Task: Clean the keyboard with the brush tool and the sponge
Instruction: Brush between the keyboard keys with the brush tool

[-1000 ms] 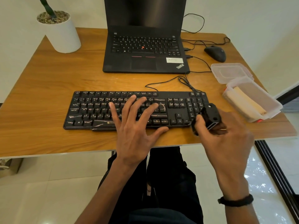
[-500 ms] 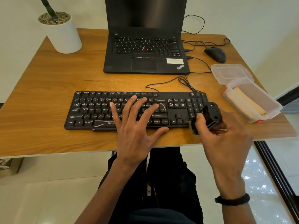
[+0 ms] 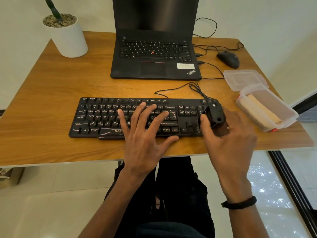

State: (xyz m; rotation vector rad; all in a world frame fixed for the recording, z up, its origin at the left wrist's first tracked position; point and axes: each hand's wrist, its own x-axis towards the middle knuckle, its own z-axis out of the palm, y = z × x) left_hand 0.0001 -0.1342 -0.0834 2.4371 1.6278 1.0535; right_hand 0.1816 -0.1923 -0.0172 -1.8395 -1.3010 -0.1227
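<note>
The flat black corded keyboard with white-lettered keys (image 3: 137, 117) lies square on the wooden desk (image 3: 51, 93), just in front of the seated person, its thin cable looping back toward the open black laptop (image 3: 154, 54). The left hand (image 3: 145, 134) rests on the middle of the keys, fingers spread wide and fairly straight, thumb splayed along the front edge; it looks to be pinning the board in place. The right hand (image 3: 228, 145) is at the number-pad end, thumb and curled fingers pinching a small blocky black plastic brush tool (image 3: 214, 115) tipped down onto the keys there. I cannot see the bristles themselves from here.

Off to the right, a clear plastic tub (image 3: 289, 115) holds a pale tan oblong sponge (image 3: 260, 109), its clear lid (image 3: 243, 79) lying just behind it. A black mouse (image 3: 228, 59) and a white plant pot (image 3: 68, 38) sit farther back.

The keyboard looks light and rigid, likely to skate on the smooth wood unless held flat, and a palm on the keys does that better than a grip at the edge. The little tool seems hard, light and slick, best taken by its sides between thumb and fingers. The sponge should be soft and squashy, easy to lift by its long edges.
</note>
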